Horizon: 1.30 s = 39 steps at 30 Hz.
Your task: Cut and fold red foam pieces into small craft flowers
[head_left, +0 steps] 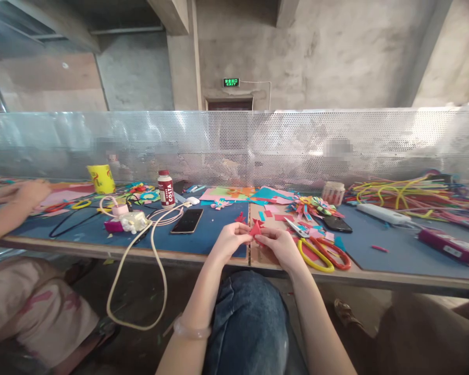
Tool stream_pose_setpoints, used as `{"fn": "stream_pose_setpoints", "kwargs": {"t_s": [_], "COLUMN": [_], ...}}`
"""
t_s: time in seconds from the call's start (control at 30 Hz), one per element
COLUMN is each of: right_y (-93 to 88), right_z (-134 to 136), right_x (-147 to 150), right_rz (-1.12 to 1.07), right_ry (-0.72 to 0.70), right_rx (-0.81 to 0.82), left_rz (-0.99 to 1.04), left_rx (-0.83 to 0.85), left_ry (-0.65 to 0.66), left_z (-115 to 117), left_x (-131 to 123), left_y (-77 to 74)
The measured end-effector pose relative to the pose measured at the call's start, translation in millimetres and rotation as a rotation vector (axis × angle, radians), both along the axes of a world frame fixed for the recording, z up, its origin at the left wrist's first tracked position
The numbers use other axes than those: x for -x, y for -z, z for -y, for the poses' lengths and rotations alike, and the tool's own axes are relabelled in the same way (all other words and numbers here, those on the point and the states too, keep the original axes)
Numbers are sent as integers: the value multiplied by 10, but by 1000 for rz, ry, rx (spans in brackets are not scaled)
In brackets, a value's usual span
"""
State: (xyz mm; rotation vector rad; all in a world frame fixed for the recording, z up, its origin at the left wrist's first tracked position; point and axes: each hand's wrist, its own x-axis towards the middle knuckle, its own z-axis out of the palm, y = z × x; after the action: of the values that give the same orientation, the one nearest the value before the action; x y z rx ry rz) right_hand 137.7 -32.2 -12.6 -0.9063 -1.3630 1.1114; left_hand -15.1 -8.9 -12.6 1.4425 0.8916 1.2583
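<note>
A small piece of folded red paper (256, 229) is pinched between my two hands, just above the table's front edge. My left hand (231, 239) grips it from the left, fingers closed. From the other side my right hand (280, 246) holds it between thumb and fingers. Another bit of red folded paper (241, 217) lies behind my left fingers. Scissors with one yellow and one red handle (316, 255) rest beside my right hand, blades pointing away. Colourful paper scraps (273, 209) and a cluster of folded paper pieces (308, 205) lie beyond.
A phone (186, 221), a Costa bottle (166, 190) and a looping white cable (156, 265) are on the left. Another phone (336, 224), a power strip (383, 214) and coloured strips (398, 192) lie right. A co-worker's hands (31, 192) are at far left. A perforated metal screen (203, 146) stands behind.
</note>
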Motion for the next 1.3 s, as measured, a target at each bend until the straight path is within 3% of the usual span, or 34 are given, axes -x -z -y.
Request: {"fn": "stream_pose_setpoints", "kwargs": {"t_s": [0.3,0.6,0.87,1.03,1.3], "right_y": [28,143,121,73,88], "right_z": [-26,-115,-87,-41,-58], "right_x": [-16,-49,-71,-59,-47], "right_rz": [71,188,289,131,101], "right_ry": [-87,-63,-29,-119,-78], "right_rx": [-82,-184,-223,-145,-97], "left_rz": [0,49,88,36,-69], "left_rx": [-13,11,13,-14,-71], "left_ry": [-15,-61,-52,32,136], "left_z": [-7,2,-27,-3,60], "left_x": [11,10,24,40,73], "left_y": [18,-15,10,3,-22]}}
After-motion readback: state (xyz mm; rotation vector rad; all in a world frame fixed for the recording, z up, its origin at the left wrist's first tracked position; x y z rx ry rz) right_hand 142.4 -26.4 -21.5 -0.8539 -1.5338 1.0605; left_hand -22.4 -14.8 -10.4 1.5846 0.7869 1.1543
